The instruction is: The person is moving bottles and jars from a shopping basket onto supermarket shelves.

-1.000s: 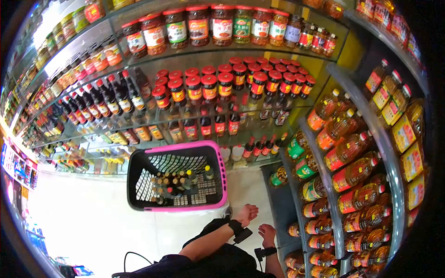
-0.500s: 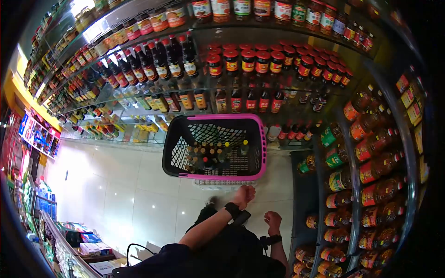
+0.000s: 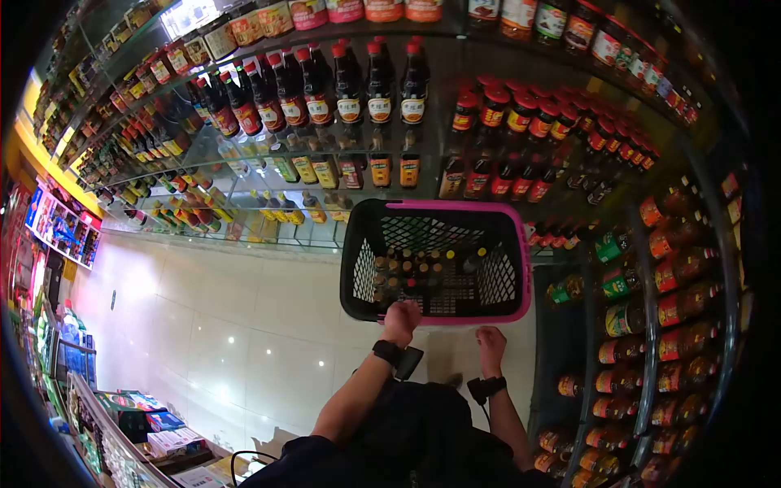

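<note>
A black mesh shopping basket with a pink rim stands in front of me at the foot of the shelves. Several small bottles with dark and yellow caps stand grouped inside it, mostly toward its left half. My left hand is closed, fingers curled, and overlaps the basket's near rim left of its middle. Just below the near right part of the rim, my right hand is closed in a loose fist with nothing showing in it. A dark band circles each wrist.
Glass shelves ahead carry dark sauce bottles and red-lidded jars. On my right, a rack holds large oil bottles. Boxes lie on a counter at lower left. Pale tiled floor stretches left of the basket.
My view has turned left, so the shelves and basket sit farther right. My left hand has moved to the basket's near rim, leftward along it. My right hand has come up closer to the basket.
</note>
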Tool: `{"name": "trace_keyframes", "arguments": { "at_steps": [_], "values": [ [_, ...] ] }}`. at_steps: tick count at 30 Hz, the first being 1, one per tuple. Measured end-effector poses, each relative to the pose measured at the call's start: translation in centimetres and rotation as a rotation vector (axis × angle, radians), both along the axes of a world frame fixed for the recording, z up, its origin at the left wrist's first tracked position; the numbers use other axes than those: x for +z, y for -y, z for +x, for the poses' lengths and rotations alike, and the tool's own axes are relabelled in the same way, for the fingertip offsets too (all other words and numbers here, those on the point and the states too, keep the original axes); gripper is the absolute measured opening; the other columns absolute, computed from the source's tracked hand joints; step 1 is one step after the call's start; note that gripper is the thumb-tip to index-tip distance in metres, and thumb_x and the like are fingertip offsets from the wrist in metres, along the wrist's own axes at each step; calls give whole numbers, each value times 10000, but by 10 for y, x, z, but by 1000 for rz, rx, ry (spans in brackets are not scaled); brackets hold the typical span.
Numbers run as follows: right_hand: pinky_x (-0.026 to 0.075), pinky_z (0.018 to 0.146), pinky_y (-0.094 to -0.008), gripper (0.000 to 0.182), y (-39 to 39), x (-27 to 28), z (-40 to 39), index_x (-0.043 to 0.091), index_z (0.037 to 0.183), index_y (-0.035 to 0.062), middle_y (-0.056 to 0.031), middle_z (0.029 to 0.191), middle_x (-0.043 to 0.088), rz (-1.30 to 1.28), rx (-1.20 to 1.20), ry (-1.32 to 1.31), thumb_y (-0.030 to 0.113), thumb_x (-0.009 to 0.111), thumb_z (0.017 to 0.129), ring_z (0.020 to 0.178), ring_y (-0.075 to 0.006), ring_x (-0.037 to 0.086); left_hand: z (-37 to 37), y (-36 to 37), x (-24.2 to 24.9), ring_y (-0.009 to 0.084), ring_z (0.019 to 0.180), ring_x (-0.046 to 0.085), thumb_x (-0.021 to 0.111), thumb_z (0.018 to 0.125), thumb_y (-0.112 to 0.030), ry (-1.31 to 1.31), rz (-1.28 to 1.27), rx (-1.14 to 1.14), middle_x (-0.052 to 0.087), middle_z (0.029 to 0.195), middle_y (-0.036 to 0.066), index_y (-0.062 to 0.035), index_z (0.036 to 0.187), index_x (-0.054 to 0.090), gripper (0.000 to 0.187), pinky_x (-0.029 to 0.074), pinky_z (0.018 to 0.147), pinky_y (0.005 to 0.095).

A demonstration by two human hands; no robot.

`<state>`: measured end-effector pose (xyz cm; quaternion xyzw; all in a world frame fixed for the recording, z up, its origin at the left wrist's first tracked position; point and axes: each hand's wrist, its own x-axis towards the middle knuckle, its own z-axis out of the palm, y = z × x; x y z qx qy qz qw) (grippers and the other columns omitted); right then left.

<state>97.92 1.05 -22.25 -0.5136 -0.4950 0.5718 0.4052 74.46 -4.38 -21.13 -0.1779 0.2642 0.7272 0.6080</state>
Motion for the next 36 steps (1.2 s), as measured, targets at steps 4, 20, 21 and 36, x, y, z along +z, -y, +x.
{"name": "trace_keyframes", "arguments": {
  "at_steps": [4, 20, 21, 36],
  "values": [
    [388, 582, -211, 62, 5, 4, -54, 566, 790, 19, -14, 711, 566, 98, 62, 171, 59, 519, 782, 654, -79, 507, -67, 10, -23, 164, 559, 387, 362, 748, -83, 108, 19, -19, 367, 621, 11, -111, 626, 342, 127, 329, 528, 261],
    [425, 611, -267, 99, -91, 6, -94, 591, 827, 21, -42, 706, 581, 64, 176, 257, 105, 562, 783, 678, -124, 543, -107, -4, -86, 162, 639, 445, 427, 744, -117, -296, 77, -44, 438, 654, 32, -87, 657, 433, 92, 364, 572, 261],
    [430, 619, -283, 133, -101, -4, -98, 589, 849, 22, -52, 721, 585, 72, 195, 267, 142, 570, 793, 693, -141, 555, -109, -12, -71, 159, 617, 440, 416, 762, -129, -259, 9, 10, 429, 633, 25, -91, 652, 427, 118, 363, 569, 259],
    [451, 632, -361, 220, -164, -81, -166, 541, 969, 38, -126, 834, 591, -123, 813, 683, 149, 493, 785, 764, -260, 580, -134, -60, -101, 164, 755, 540, 489, 720, -92, -2320, -194, -1224, 533, 742, 8, -92, 782, 519, 69, 426, 670, 270]
  ]
}}
